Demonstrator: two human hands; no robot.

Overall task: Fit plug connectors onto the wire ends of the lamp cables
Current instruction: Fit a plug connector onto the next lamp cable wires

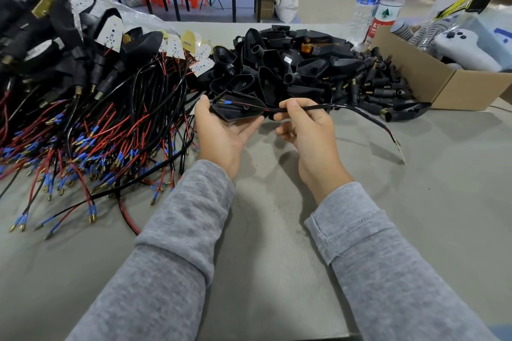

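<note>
Above the grey table (pixel 277 230), the left hand (pixel 221 130) cradles a black lamp housing (pixel 238 111) while the right hand (pixel 307 124) pinches a black cable (pixel 346 108) threaded into it. The cable's bare end trails right. Fitting a plug connector likely comes next, from the pile (pixel 382 83) behind.

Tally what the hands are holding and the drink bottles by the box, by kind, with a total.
Black housing, in the left hand: 1
Black cable, pinched by the right hand: 1
Water bottles: 2, blue-label bottle and red-cap bottle
Total: 4
</note>
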